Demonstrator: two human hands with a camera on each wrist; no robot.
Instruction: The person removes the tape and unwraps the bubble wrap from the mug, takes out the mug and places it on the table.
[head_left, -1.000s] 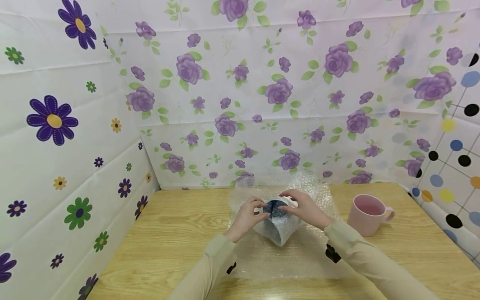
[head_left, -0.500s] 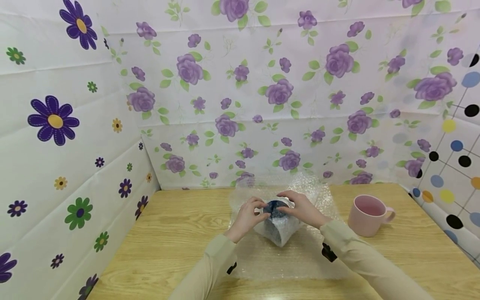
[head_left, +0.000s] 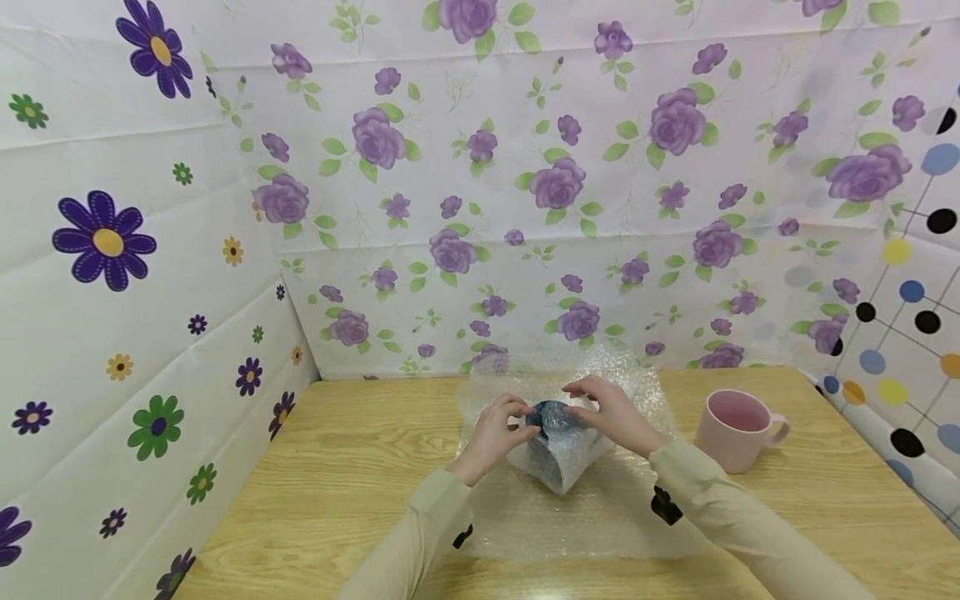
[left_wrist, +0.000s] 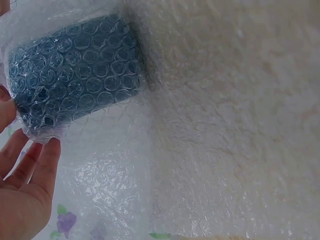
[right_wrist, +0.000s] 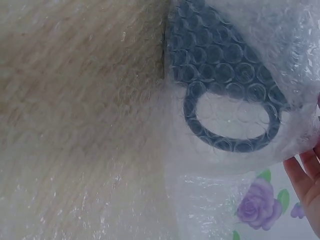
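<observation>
A dark blue mug (head_left: 543, 457) stands on a sheet of bubble wrap (head_left: 570, 533), which is drawn up around its sides. In the right wrist view the mug's handle (right_wrist: 190, 112) shows through the wrap. My left hand (head_left: 491, 435) is at the left of the mug's mouth, thumb and fingers pinching the wrap at the rim. From the right, my right hand (head_left: 617, 419) holds a gathered part of the wrap over the mouth between thumb and fingers. Both wrist views show fingertips against the wrap, with much of each hand out of frame.
A pink mug (head_left: 735, 432), its handle to the right, stands on the wooden table (head_left: 360, 467) by my right forearm. Loose bubble wrap spreads behind and in front of the wrapped mug. Flowered and dotted cloths (head_left: 420, 317) hang around the table's back and sides.
My right hand has shifted slightly to the right, and bubble wrap now covers more of the blue mug's mouth. The left hand keeps its place at the rim.
</observation>
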